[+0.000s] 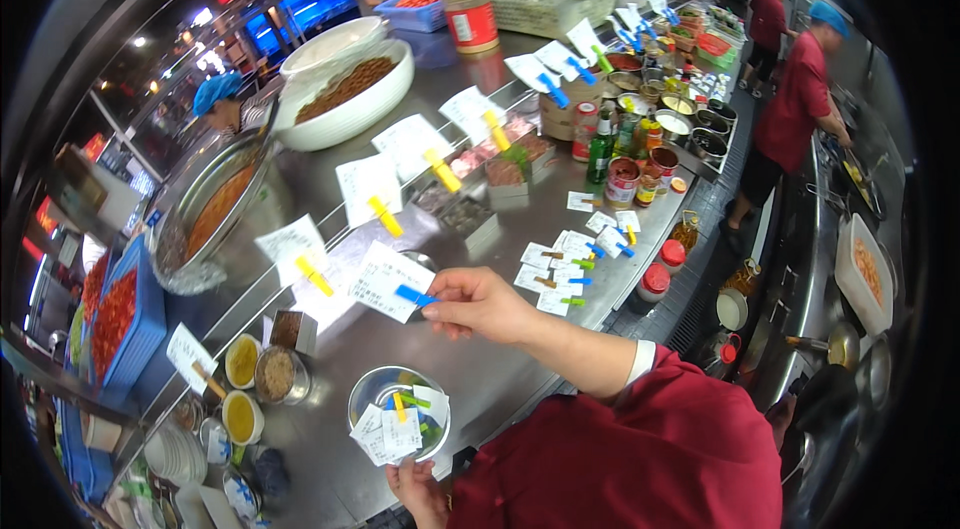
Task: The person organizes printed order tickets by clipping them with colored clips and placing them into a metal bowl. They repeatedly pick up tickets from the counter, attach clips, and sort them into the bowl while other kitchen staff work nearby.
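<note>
My right hand [480, 304] pinches a blue clip [415, 296] between thumb and fingers. That clip carries a printed paper slip [390, 280], held up above the steel counter [337, 349]. Below it, a round bowl [358, 386] contains several printed slips [401, 431] and yellow, green and blue clips [400, 407]. At the bowl's near rim is my left hand [418, 491], with thumb and fingers gripping the edge. More slips with yellow clips [385, 216] stand along a rail beyond my right hand. Flat on the counter to the right lies a group of clipped slips [559, 266].
Seasoning containers [281, 375] stand at the left. Beyond the rail are a soup pot [225, 206], a white bowl of brown food [345, 94] and vegetable baskets [547, 11]. Bottles [600, 146] and jars [622, 184] crowd the right. A co-worker [795, 94] stands at the stove.
</note>
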`<state>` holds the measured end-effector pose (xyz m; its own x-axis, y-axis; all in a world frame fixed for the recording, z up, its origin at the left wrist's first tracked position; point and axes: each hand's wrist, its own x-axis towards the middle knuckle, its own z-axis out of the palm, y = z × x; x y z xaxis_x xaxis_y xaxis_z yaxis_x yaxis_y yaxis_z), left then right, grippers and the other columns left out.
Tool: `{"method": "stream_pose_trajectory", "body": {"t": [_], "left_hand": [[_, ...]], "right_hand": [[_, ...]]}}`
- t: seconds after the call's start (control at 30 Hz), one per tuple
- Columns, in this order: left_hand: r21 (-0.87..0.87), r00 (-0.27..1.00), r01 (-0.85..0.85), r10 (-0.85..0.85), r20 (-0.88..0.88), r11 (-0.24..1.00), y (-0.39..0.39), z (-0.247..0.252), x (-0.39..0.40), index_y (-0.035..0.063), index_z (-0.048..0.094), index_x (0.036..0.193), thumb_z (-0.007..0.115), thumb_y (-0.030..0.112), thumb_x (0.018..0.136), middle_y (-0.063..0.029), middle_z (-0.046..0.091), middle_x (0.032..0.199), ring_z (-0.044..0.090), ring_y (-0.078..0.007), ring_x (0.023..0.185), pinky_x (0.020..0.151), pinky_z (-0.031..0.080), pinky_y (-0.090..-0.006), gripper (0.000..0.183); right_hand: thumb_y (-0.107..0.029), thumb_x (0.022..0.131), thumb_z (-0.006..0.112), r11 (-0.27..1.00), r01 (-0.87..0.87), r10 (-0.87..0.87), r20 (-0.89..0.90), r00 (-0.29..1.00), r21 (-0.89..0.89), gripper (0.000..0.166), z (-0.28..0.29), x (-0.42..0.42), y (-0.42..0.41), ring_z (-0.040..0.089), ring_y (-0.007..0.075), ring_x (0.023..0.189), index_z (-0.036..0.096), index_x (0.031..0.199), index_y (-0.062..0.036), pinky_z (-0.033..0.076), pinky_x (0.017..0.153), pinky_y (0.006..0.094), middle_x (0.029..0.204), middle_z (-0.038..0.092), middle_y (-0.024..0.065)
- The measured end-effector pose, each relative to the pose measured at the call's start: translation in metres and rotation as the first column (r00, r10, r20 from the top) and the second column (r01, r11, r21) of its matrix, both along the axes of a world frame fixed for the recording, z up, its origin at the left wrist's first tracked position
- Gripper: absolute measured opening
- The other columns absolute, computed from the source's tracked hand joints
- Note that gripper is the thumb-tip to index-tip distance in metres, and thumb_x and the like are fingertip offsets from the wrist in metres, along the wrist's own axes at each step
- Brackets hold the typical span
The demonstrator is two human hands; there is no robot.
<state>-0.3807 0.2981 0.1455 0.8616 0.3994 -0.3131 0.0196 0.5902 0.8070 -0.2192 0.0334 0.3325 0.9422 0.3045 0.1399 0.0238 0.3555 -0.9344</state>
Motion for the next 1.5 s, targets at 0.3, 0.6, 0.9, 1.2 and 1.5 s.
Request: {"method": "stream_pose_trajectory", "body": {"t": [0.3,0.6,0.9,1.2,1.5], "left_hand": [[0.02,1.0,0.019,-0.019,-0.003,1.0,-0.059,0.01,0.03,0.0065,0.05,0.115,0.05,0.0,0.085,-0.01,0.065,0.099,0.063,-0.0182,0.072,0.058,0.053,-0.0301,0.031],[0.019,0.998,0.055,-0.054,-0.023,0.998,-0.135,0.01,0.044,0.0081,0.049,0.117,0.05,0.0,0.085,-0.0092,0.065,0.099,0.062,-0.0192,0.074,0.064,0.051,-0.0325,0.033],[0.065,0.999,0.047,-0.048,0.021,0.997,-0.186,0.032,0.049,0.0041,0.047,0.118,0.048,0.001,0.087,-0.0108,0.065,0.1,0.062,-0.0158,0.068,0.058,0.054,-0.0289,0.031],[0.096,0.999,0.038,-0.038,-0.003,0.995,-0.19,0.045,0.063,0.0008,0.044,0.127,0.048,0.001,0.085,-0.0154,0.058,0.117,0.061,-0.0228,0.091,0.066,0.051,-0.0333,0.042],[0.022,0.985,0.162,-0.163,0.051,0.987,-0.171,0.04,0.074,0.0035,0.053,0.105,0.049,-0.001,0.089,-0.0105,0.065,0.098,0.061,-0.015,0.07,0.064,0.053,-0.0309,0.017]], "right_hand": [[-0.018,0.09,0.065,0.926,0.333,-0.335,-0.023,0.942,0.175,0.015,0.002,0.03,-0.133,0.054,0.0051,0.054,0.062,0.097,-0.0058,0.039,0.046,0.0183,0.071,0.063,0.0013],[-0.017,0.089,0.067,0.901,0.309,-0.305,-0.063,0.95,0.304,0.015,0.008,0.091,-0.196,0.05,0.0056,0.053,0.06,0.094,-0.0046,0.034,0.044,0.0204,0.069,0.06,0.0016],[-0.014,0.089,0.066,0.906,0.294,-0.289,-0.061,0.955,0.305,0.012,0.02,0.113,-0.198,0.047,0.0048,0.047,0.061,0.091,-0.0032,0.033,0.04,0.02,0.065,0.061,0.0028],[-0.015,0.088,0.066,0.909,0.303,-0.311,-0.016,0.95,0.288,0.014,0.03,0.125,-0.184,0.047,0.0073,0.043,0.062,0.084,-0.0016,0.034,0.039,0.0219,0.063,0.06,0.0034],[-0.009,0.088,0.062,0.785,0.238,-0.052,0.323,0.945,-0.572,0.015,-0.071,0.047,-0.142,0.063,0.0148,0.071,0.07,0.099,-0.0048,0.05,0.065,0.0278,0.083,0.067,0.0044]]}}
